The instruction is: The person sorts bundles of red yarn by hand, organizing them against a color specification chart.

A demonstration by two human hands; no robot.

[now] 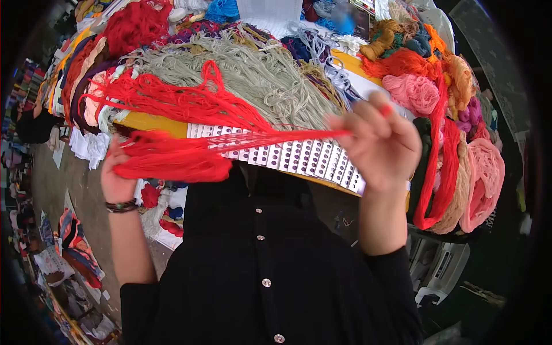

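A bundle of bright red yarn (184, 161) hangs in front of my body, over the table's near edge. My left hand (118, 167) is wrapped round its left end. From the bundle, thin red strands stretch to the right into the pinched fingers of my right hand (376, 144), which is raised and slightly blurred. Just behind lies more loose red yarn (190, 98), spread on a large heap of grey-green yarn (253, 69). Below the strands, a white card strip with rows of dark dots (293, 156) runs along the table edge.
Pink yarn (411, 94), orange yarn (407, 63) and hanging peach skeins (484, 184) are at the right. Dark red yarn (138, 26) lies at the back left. A person in dark clothing (35, 123) is at the far left. A grey plastic object (443, 267) is below the table.
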